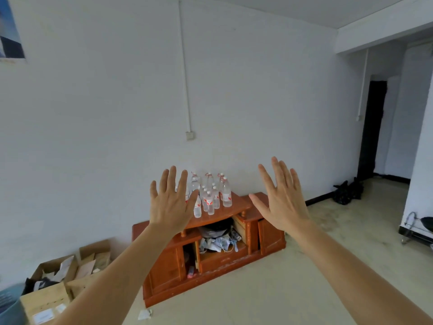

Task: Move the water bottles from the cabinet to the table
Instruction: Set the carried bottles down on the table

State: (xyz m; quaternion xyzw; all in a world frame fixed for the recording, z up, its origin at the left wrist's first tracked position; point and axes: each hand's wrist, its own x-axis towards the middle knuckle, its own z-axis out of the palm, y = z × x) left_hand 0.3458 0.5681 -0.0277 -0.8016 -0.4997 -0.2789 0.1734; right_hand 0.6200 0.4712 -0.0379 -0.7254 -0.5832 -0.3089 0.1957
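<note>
Water bottles (209, 201) (atop cabinet (237, 205)) stand beyond left grip (172, 207) and right grip (283, 202)

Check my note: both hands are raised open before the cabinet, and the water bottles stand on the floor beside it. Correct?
Not quite. The head view shows the water bottles standing on top of the cabinet, not on the floor. The left hand and right hand are indeed raised open before it.
</note>
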